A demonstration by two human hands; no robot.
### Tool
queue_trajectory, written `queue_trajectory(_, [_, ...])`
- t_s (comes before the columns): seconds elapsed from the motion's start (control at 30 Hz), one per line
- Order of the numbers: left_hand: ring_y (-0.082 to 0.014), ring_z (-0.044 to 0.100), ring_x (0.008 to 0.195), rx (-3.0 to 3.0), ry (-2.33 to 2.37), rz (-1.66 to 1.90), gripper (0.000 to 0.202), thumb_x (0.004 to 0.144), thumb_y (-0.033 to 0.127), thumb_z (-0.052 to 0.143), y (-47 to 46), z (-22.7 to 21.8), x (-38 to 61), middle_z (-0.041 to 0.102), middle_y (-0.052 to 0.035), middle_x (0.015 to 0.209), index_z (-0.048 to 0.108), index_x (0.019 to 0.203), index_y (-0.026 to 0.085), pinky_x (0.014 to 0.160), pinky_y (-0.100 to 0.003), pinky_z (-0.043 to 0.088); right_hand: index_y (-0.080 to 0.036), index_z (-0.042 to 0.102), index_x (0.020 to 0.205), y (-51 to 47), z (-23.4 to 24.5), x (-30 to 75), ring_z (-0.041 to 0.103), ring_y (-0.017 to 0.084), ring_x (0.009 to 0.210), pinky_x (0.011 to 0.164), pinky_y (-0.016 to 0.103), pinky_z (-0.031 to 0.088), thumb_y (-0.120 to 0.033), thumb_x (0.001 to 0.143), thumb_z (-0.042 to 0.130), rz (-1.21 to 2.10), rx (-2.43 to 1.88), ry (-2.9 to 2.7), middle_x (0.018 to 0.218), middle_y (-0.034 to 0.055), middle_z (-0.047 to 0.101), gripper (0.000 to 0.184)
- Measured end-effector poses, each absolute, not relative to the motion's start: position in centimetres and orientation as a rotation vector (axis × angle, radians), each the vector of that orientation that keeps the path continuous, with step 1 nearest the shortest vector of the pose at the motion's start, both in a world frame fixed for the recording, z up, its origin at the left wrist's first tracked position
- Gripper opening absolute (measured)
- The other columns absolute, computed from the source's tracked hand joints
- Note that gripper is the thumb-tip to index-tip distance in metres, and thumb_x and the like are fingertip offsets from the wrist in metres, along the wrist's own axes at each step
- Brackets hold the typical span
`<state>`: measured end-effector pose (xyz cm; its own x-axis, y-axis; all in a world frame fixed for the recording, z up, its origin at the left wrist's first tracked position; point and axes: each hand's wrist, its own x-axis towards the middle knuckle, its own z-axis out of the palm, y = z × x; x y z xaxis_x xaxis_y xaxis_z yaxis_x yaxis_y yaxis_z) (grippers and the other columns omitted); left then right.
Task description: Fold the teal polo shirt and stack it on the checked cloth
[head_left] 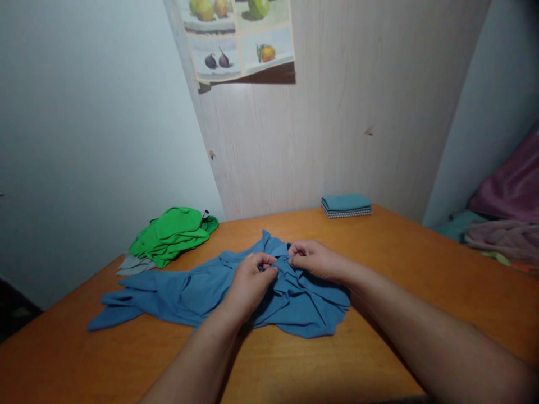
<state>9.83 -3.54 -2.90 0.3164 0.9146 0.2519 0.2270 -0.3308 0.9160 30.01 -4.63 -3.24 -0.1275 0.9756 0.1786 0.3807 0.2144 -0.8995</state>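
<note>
A blue collared shirt [202,292] lies rumpled across the wooden table, a long sleeve with its cuff stretching toward the left. Near the collar, my left hand [252,279] pinches the fabric between thumb and fingers. Just to the right, my right hand [314,259] also pinches the shirt close to the collar band, a short gap away from the left fingertips. Whether a button sits between the fingers is too small to make out.
A bright green garment [174,233] is heaped at the table's back left, over a grey cloth [135,264]. Folded teal and checked cloths [346,205] are stacked by the back wall. Pink and mauve fabrics [505,241] lie beyond the right edge of the table [421,280].
</note>
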Motion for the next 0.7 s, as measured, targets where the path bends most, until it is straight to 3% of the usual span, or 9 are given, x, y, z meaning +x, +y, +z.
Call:
queue_trajectory(0.13, [-0.0067,0.044,0.048,1.411,0.963,0.89,0.03,0.068,0.027,0.076,-4.0,-3.0,10.2,0.053,0.0057,0.064,0.062,0.092,0.017,0.046,-0.019,0.03,-0.019,0.058,0.079,-4.7,-3.6,29.6,0.041,0.011,0.058,0.052,0.024,0.031,-0.027,0.073,0.062,0.897,-1.23,-1.714,0.064,-0.0046,0.049,0.01])
queue_trajectory(0.3, [-0.0054,0.046,0.046,1.238,0.909,0.846,0.025,0.067,0.021,0.073,-3.5,-3.4,10.4,0.053,0.0059,0.059,0.056,0.085,0.016,0.044,-0.017,0.032,-0.018,0.058,0.08,-4.7,-3.8,29.4,0.043,0.011,0.06,0.054,0.024,0.032,-0.031,0.075,0.063,0.911,-1.194,-1.742,0.064,-0.0049,0.05,0.015])
queue_trajectory(0.7, [-0.0035,0.033,0.038,1.209,0.862,0.769,0.022,0.067,0.025,0.072,-3.1,-3.4,10.2,0.043,0.0092,0.05,0.054,0.077,0.017,0.04,-0.017,0.022,-0.017,0.062,0.077,-4.9,-3.2,29.7,0.047,0.011,0.065,0.062,0.025,0.036,-0.036,0.072,0.073,1.117,-1.132,-1.657,0.067,-0.0037,0.055,0.023])
